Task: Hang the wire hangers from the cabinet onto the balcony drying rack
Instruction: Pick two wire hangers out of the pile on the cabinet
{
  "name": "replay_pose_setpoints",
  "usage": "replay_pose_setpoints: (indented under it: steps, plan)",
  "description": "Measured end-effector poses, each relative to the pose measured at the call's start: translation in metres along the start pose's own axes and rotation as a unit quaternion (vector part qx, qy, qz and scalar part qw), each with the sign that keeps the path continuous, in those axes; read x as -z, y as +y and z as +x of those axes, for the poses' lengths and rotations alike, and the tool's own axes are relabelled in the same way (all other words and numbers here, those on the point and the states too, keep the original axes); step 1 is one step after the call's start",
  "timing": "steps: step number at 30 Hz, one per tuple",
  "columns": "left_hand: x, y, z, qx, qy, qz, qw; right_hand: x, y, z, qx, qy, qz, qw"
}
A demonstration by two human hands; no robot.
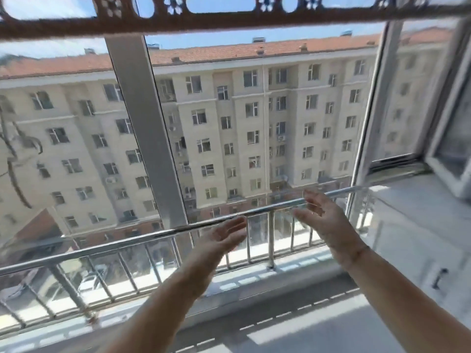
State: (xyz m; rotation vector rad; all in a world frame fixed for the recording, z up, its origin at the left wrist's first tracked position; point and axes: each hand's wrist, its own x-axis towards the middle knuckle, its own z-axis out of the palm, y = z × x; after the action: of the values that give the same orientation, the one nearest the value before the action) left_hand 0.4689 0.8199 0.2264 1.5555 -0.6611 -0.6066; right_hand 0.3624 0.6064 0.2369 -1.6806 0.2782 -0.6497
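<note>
The brown drying rack (pixel 229 20), a blurred bar pierced with oval and flower-shaped openings, ran across the very top of the view, above the window; no wire hangers could be made out on it or anywhere else in view. Well below the rack, the left hand (pixel 224 236) was raised palm-up with its fingers spread and loose, gripping nothing, its fingertips just in front of the steel railing (pixel 127 242). The right hand (pixel 328 220) was lifted beside it, a little higher, likewise spread and empty, its fingers overlapping the same rail; whether they touched the rail could not be told. A thin band (pixel 358 253) circled the right wrist. Beneath the rack, a grey window post (pixel 145 118) stood left of the hands. Beyond the glass rose a pale apartment block (pixel 254 123) with an orange tiled roof. Right of the hands lay a white sill (pixel 420 197) under an opened window sash (pixel 453 138), and lower still a white cabinet door with a dark handle (pixel 439 277).
</note>
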Motion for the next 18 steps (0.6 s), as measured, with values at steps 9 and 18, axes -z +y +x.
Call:
replay_pose_setpoints:
  steps: [9,18]
  plan:
    - [-0.196,-0.022,0.063,-0.013,-0.139,-0.004,0.990,0.198,0.044,-0.042,-0.052,0.116,-0.057,0.990]
    - [-0.369,-0.051,0.101,0.001,-0.211,-0.007,0.978,0.352,0.090,-0.089,-0.104,0.206,-0.088,0.969]
